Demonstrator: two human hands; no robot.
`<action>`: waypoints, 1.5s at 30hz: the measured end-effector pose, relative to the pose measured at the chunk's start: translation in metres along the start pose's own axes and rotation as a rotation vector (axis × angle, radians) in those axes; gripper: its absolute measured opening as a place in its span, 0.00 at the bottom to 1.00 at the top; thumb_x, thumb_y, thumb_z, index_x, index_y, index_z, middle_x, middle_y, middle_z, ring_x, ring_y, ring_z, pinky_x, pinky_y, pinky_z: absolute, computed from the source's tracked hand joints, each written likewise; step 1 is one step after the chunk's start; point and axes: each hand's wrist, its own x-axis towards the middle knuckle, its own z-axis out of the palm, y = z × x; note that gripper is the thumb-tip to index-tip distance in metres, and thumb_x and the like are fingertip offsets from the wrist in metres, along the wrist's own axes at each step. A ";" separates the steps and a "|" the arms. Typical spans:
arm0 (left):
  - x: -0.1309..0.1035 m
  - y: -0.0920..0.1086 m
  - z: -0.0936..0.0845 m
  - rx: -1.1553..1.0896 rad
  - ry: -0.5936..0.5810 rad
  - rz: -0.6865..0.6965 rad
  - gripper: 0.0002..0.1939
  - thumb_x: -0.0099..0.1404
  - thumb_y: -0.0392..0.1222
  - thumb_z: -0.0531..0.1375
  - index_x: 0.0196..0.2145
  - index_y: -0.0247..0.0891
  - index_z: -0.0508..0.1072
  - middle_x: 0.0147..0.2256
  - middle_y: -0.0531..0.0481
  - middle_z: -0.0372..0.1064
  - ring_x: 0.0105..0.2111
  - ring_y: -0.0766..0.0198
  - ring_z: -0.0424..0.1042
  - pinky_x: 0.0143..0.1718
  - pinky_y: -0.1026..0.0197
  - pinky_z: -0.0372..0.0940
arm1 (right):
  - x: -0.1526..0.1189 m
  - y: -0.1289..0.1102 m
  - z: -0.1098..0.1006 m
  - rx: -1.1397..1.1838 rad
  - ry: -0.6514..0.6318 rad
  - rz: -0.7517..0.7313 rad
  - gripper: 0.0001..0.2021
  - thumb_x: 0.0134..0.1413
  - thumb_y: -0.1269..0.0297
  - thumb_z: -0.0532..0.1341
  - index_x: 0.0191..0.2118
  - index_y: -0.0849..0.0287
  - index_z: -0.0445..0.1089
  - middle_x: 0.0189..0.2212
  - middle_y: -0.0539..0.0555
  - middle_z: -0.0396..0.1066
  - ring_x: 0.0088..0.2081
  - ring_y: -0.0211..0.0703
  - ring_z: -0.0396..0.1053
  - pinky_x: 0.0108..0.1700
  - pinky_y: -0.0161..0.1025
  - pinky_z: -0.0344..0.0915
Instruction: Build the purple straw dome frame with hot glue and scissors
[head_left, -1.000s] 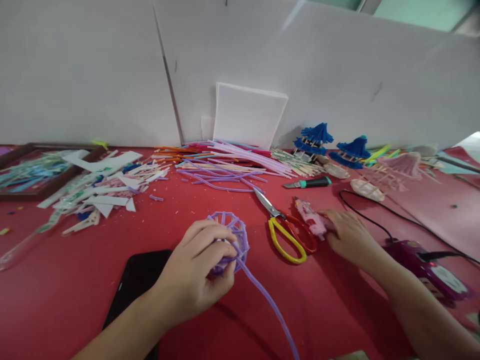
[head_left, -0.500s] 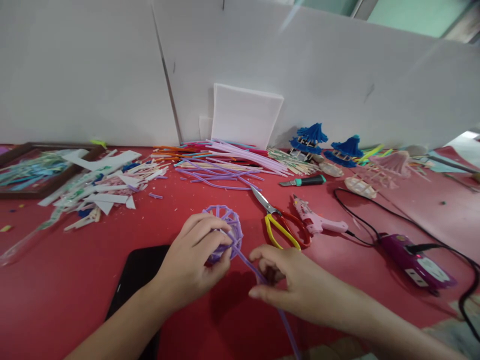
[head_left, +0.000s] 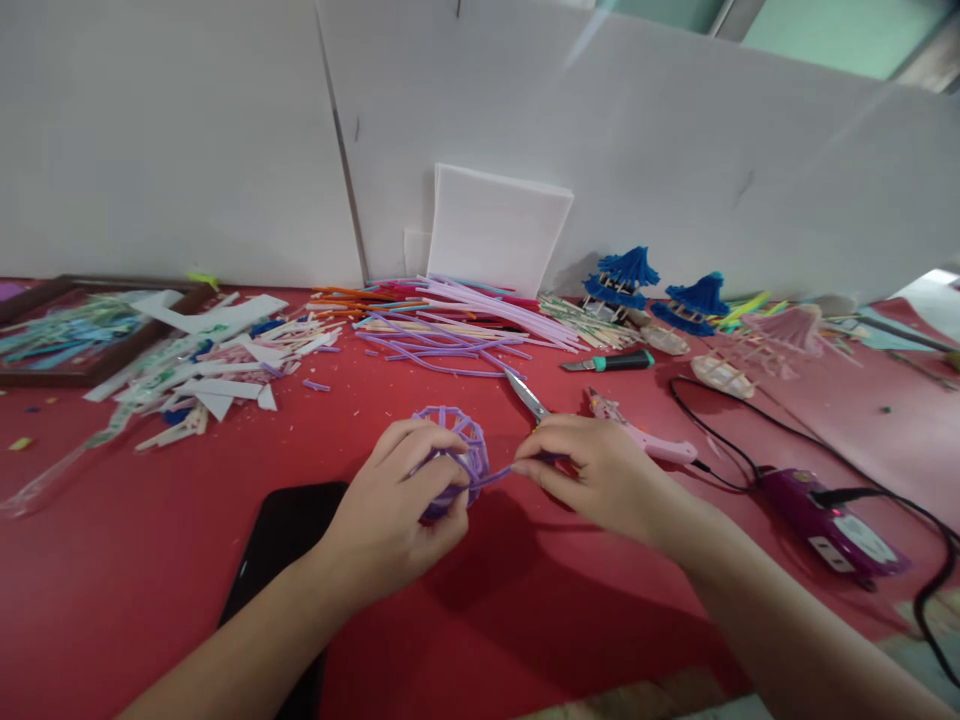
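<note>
A small round purple frame point(head_left: 474, 440) of thin strips sits above the red table, with my left hand point(head_left: 409, 490) closed around its left side. From it a purple strip point(head_left: 495, 476) runs to the right, pinched between the thumb and fingers of my right hand point(head_left: 581, 465). My left fingers hide part of the frame. Scissors point(head_left: 527, 396) lie just behind my right hand, their handles mostly covered by it. The pink glue gun point(head_left: 664, 447) is partly hidden behind the same hand.
A black phone point(head_left: 281, 540) lies beneath my left forearm. Purple strips point(head_left: 450, 345) are heaped by the wall, with a cutter point(head_left: 619, 361) nearby. A corded purple power strip point(head_left: 832, 525) is at right, paper scraps point(head_left: 217, 390) at left.
My right hand has moved up and away from me, now over the scissor handles. The purple strip has swung from slanting toward me to nearly level. My left hand keeps its hold.
</note>
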 end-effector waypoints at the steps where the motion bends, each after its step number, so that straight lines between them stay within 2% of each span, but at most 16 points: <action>1: 0.000 0.000 0.000 0.001 0.004 0.001 0.06 0.59 0.30 0.58 0.32 0.39 0.69 0.41 0.47 0.69 0.43 0.58 0.65 0.47 0.53 0.63 | 0.002 0.002 0.001 0.007 0.005 -0.013 0.03 0.58 0.69 0.61 0.34 0.58 0.73 0.30 0.50 0.73 0.32 0.36 0.69 0.37 0.33 0.63; 6: 0.001 0.000 -0.001 -0.027 0.023 0.028 0.06 0.57 0.29 0.58 0.31 0.39 0.69 0.39 0.48 0.70 0.41 0.60 0.67 0.48 0.53 0.62 | 0.005 0.008 0.006 0.086 0.021 -0.061 0.03 0.58 0.68 0.62 0.34 0.59 0.74 0.29 0.51 0.73 0.31 0.36 0.69 0.36 0.33 0.63; 10: 0.001 0.001 -0.004 -0.085 -0.029 0.042 0.07 0.57 0.29 0.58 0.31 0.40 0.70 0.41 0.49 0.70 0.43 0.60 0.66 0.51 0.53 0.61 | 0.002 0.015 0.010 0.124 0.011 -0.086 0.03 0.59 0.67 0.62 0.35 0.59 0.74 0.30 0.51 0.74 0.32 0.37 0.69 0.37 0.34 0.64; 17: 0.000 0.005 -0.007 -0.159 -0.089 0.067 0.07 0.58 0.30 0.58 0.32 0.40 0.70 0.40 0.48 0.71 0.44 0.60 0.67 0.51 0.54 0.62 | -0.003 0.026 0.003 0.076 -0.021 -0.221 0.09 0.65 0.69 0.54 0.39 0.57 0.72 0.34 0.53 0.73 0.38 0.39 0.69 0.41 0.37 0.67; 25: 0.003 0.006 -0.007 -0.183 -0.108 0.097 0.08 0.57 0.29 0.57 0.33 0.39 0.69 0.37 0.50 0.73 0.42 0.61 0.68 0.50 0.55 0.65 | -0.007 0.020 -0.001 0.096 -0.006 -0.215 0.08 0.63 0.72 0.54 0.37 0.58 0.69 0.33 0.53 0.69 0.37 0.38 0.67 0.41 0.35 0.65; 34: 0.006 0.008 -0.010 -0.203 -0.116 0.115 0.08 0.56 0.28 0.58 0.32 0.40 0.71 0.35 0.50 0.74 0.41 0.60 0.70 0.48 0.54 0.67 | -0.003 0.019 0.007 0.085 0.067 -0.212 0.10 0.65 0.69 0.53 0.38 0.58 0.71 0.34 0.54 0.72 0.37 0.39 0.70 0.41 0.36 0.68; 42: 0.006 0.008 -0.011 -0.245 -0.124 0.140 0.08 0.56 0.28 0.58 0.32 0.39 0.69 0.35 0.50 0.74 0.40 0.61 0.70 0.48 0.56 0.67 | -0.003 0.020 0.011 0.097 0.087 -0.207 0.05 0.62 0.69 0.58 0.37 0.59 0.72 0.33 0.53 0.73 0.36 0.39 0.70 0.40 0.35 0.68; 45: 0.006 0.008 -0.012 -0.261 -0.144 0.138 0.08 0.56 0.28 0.58 0.32 0.39 0.68 0.36 0.49 0.74 0.42 0.61 0.69 0.48 0.57 0.67 | -0.003 0.019 0.012 0.095 0.079 -0.198 0.06 0.63 0.69 0.57 0.41 0.59 0.72 0.34 0.54 0.73 0.36 0.39 0.70 0.41 0.36 0.68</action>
